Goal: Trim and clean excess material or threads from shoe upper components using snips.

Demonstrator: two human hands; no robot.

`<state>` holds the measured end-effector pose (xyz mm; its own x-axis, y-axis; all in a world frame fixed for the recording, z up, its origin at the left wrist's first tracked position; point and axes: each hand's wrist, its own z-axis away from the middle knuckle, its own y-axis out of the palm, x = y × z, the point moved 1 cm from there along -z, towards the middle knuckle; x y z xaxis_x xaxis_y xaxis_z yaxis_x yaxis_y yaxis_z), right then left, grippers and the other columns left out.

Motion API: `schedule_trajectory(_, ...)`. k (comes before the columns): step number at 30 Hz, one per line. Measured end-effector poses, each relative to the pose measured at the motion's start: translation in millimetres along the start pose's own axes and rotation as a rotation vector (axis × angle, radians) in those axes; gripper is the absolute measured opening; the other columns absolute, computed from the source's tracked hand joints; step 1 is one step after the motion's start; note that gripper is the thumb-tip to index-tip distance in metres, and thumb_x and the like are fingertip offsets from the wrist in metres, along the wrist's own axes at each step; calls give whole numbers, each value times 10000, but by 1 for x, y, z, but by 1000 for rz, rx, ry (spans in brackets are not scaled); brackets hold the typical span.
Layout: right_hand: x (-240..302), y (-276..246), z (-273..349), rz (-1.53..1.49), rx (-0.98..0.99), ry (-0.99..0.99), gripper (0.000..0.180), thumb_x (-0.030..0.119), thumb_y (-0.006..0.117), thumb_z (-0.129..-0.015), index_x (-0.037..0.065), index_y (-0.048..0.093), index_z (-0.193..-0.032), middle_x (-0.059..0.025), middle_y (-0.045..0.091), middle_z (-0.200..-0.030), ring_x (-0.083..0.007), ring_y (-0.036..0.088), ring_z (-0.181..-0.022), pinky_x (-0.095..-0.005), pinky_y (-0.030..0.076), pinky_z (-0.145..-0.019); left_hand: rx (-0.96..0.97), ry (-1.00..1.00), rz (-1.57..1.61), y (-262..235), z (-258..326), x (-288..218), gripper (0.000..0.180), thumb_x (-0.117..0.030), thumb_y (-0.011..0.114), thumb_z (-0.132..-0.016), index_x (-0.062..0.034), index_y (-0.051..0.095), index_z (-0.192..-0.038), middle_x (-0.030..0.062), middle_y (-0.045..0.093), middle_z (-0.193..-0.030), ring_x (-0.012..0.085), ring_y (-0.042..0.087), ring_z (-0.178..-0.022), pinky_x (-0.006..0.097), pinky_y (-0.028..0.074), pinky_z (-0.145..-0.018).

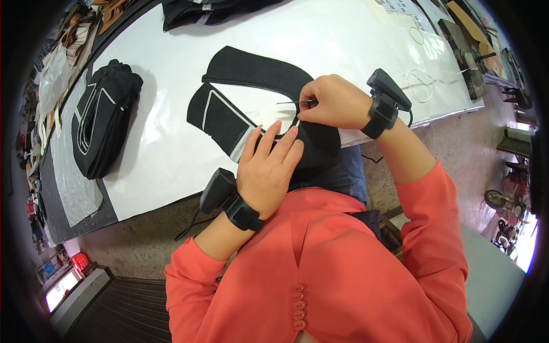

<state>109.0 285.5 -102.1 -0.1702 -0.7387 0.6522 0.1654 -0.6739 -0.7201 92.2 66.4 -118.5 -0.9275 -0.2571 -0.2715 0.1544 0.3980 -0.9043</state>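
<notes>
A curved black fabric piece (246, 67), shaped like a shoe upper, lies bent round on the white-covered table in front of me. A narrow white strip (226, 106) runs along its inner edge. My left hand (267, 163) rests on the near side of this piece, fingers stretched out and pressing it down. At the piece's right side, my right hand (334, 103) is closed round a thin, dark pointed tool (290, 103), whose tip points left over the white gap. The fingertips of that hand are also close to the strip's end; whether they touch it is hard to tell.
A stack of similar black pieces with white edging (106, 120) stands to the left, near a clear plastic sheet (74, 177). More black pieces (217, 11) lie at the far edge. Loops of white cord (420, 86) and a dark block (462, 60) are at the right.
</notes>
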Motion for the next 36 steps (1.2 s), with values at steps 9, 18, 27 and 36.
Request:
schedule_trajectory(9, 13, 8, 5, 0, 59, 92, 210, 216, 671, -726, 33, 736, -803, -177, 691, -744, -340, 682, -730, -398, 542, -686, 4, 6, 12, -3, -3, -1, 202, -46, 583, -822, -57, 674, -1002, 66, 658, -1203, 300, 571, -1206, 499, 431, -1033)
schedule_trajectory(18, 1, 1, -1, 0, 29, 7, 205, 194, 717, -755, -7, 707, -795, -142, 660, -678, -244, 643, -619, -331, 503, -609, -13, -6, 34, 4, -7, -4, 212, -37, 570, -834, -56, 655, -1027, 75, 656, -1188, 320, 562, -1221, 493, 426, -1044)
schedule_trajectory(27, 0, -4, -3, 27, 48, -61, 206, 184, 703, -755, -17, 702, -798, -147, 659, -686, -252, 646, -639, -337, 506, -627, -14, -28, -4, 7, -11, -7, 225, -32, 572, -833, -73, 655, -1038, 66, 648, -1207, 318, 553, -1230, 493, 422, -1046)
schedule_trajectory(36, 10, 8, 2, 66, 59, 38, 209, 192, 681, -740, -11, 705, -785, -172, 661, -698, -303, 657, -659, -365, 514, -644, 19, -11, 29, 0, -7, -1, 261, -46, 587, -816, -95, 688, -1051, 52, 642, -1222, 305, 541, -1244, 476, 422, -1047)
